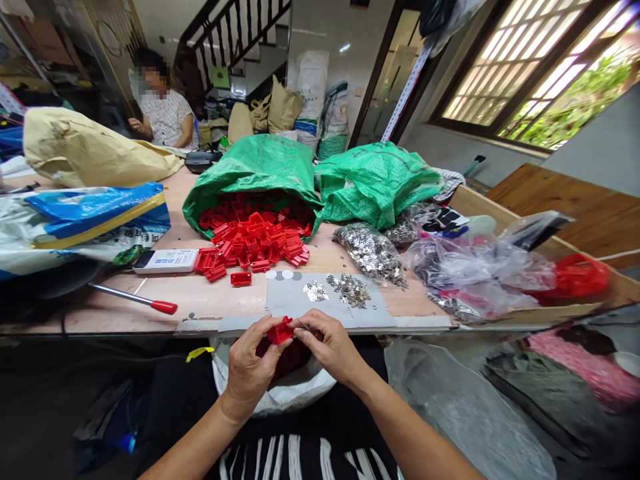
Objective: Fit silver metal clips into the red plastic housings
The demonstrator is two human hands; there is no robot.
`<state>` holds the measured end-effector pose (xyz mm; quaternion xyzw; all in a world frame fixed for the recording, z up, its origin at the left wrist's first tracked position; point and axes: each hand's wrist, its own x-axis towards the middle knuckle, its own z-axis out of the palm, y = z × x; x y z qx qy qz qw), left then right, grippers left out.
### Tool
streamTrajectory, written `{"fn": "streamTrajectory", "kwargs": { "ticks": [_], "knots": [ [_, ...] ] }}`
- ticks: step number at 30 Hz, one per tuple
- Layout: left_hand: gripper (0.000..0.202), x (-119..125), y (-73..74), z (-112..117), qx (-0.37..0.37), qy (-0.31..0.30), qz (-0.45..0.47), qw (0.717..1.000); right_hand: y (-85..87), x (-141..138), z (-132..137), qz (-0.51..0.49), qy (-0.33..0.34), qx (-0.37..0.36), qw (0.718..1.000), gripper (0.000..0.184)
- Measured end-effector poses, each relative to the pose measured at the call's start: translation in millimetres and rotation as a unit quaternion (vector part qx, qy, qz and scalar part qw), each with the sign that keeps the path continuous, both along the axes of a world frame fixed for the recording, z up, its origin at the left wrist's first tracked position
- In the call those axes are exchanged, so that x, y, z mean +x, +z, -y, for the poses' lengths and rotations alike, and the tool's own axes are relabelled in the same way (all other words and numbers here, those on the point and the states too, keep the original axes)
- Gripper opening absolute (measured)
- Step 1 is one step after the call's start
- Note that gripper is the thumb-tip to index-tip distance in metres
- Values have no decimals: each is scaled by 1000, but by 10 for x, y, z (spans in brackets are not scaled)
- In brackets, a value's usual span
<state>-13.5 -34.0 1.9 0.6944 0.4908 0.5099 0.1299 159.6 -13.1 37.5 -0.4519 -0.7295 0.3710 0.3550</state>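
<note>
My left hand [253,360] pinches a small red plastic housing [281,331] above my lap, its open side facing up and toward me. My right hand [327,343] is closed beside it, thumb and forefinger pinched on a small thin piece [303,325] whose kind is too small to make out. Under both hands sits an open white sack [300,390] with dark red things inside. Beyond them, on a grey mat [285,303], lie two small heaps of silvery metal pieces [350,291].
Red housings [260,240] spill from a green sack [265,163]. A clear bag of metal pieces [373,250] and plastic bags [475,260] lie to the right. At left are a red-tipped lever [163,307] and a white box [167,261]. A person [163,110] sits across the table.
</note>
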Motion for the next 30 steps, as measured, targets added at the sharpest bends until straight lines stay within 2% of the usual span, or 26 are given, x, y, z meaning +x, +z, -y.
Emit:
{"fn": "streamTrajectory", "kwargs": {
  "ticks": [7, 16, 21, 25, 30],
  "knots": [
    [29, -5, -30, 2, 6, -7, -5, 1000, 0, 83, -60, -41, -38, -76, 996, 13],
    [28, 1, 47, 0, 21, -48, -6, 999, -111, 16, -103, -97, 11, -135, 986, 19],
    [28, 60, 20, 13, 37, -66, -18, 997, -215, 52, -128, -139, 47, -194, 970, 27],
    [27, 85, -33, 15, -4, -77, 10, 997, -301, 91, -85, -165, 43, -208, 963, 33],
    [27, 93, -76, 28, -102, -70, 72, 990, -308, 100, -8, -207, 54, -313, 925, 42]
  ]
}}
